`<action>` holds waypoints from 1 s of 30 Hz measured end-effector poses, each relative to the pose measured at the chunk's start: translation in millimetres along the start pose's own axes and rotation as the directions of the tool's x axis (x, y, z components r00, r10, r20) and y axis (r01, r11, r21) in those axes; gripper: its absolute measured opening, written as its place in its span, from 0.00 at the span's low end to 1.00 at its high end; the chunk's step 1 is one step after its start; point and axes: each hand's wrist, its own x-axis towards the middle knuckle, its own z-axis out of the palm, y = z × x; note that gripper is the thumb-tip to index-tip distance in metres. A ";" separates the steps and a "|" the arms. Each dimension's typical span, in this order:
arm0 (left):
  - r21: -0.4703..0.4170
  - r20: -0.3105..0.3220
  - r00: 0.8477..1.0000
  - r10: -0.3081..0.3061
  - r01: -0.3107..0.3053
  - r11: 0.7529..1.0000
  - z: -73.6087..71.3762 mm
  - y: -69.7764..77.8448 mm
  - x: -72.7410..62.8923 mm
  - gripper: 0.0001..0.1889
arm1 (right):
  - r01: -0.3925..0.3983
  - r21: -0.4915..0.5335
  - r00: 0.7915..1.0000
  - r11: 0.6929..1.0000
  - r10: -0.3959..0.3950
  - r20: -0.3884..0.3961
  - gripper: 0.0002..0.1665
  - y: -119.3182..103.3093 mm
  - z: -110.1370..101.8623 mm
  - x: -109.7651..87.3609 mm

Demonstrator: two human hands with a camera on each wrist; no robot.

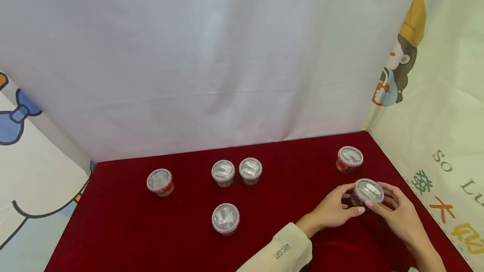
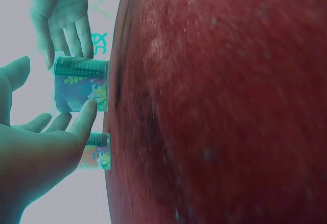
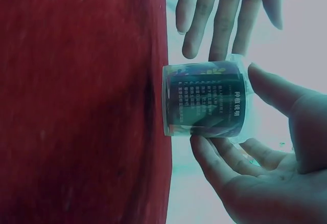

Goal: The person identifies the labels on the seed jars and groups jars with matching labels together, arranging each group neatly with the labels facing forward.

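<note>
A small lidded plastic tub [image 1: 369, 191] with a clear lid and a purple label stands upright on the red cloth at the right, between both hands. My right hand [image 1: 401, 213] grips it from the right, the thumb by the lid's front edge and fingers around its side. On its left side, the fingers of my left hand [image 1: 334, 208] reach along the wall, fairly straight, with the left thumb apart from the tub. The right wrist view shows the tub's dark label with white print [image 3: 207, 101]. Just behind it stands another tub [image 1: 348, 159] with a red label.
Two tubs stand side by side at the back middle, a left one [image 1: 223, 173] and a right one [image 1: 250, 171]. One tub [image 1: 225, 219] is nearer the front, and another [image 1: 160, 182] is at the left. White curtains [image 1: 227, 53] border the red cloth [image 1: 159, 238].
</note>
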 end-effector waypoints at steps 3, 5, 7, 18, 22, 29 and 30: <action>0.011 -0.026 1.000 0.017 -0.016 1.000 -6.8 -1.3 -5.2 0.30 | 0.015 0.000 1.000 1.000 -0.015 0.014 0.41 -5.9 3.7 -0.2; 0.010 -0.042 0.999 0.026 -0.025 1.000 -11.0 -1.9 -9.1 0.28 | 0.027 0.001 0.999 1.000 -0.027 0.022 0.41 -9.8 6.8 -0.1; 0.004 -0.061 0.998 0.027 -0.027 1.000 -14.9 -3.4 -12.5 0.27 | 0.037 0.004 0.999 0.999 -0.037 0.034 0.41 -14.0 10.4 0.0; -0.087 -0.161 0.984 0.078 -0.093 0.992 -36.0 -10.1 -29.7 0.19 | 0.117 0.071 0.988 0.991 -0.124 0.096 0.39 -37.4 30.6 2.9; -0.173 -0.195 0.978 0.079 -0.113 0.978 -44.1 -12.8 -35.8 0.17 | 0.145 0.097 0.979 0.985 -0.157 0.127 0.38 -44.2 37.3 4.8; -0.200 -0.241 0.967 0.082 -0.132 0.971 -61.2 -16.7 -46.4 0.19 | 0.188 0.151 0.960 0.971 -0.214 0.183 0.37 -59.2 49.1 7.8; -0.198 -0.242 0.967 0.081 -0.131 0.971 -63.6 -17.2 -47.8 0.19 | 0.195 0.154 0.957 0.969 -0.223 0.188 0.37 -61.5 50.8 8.1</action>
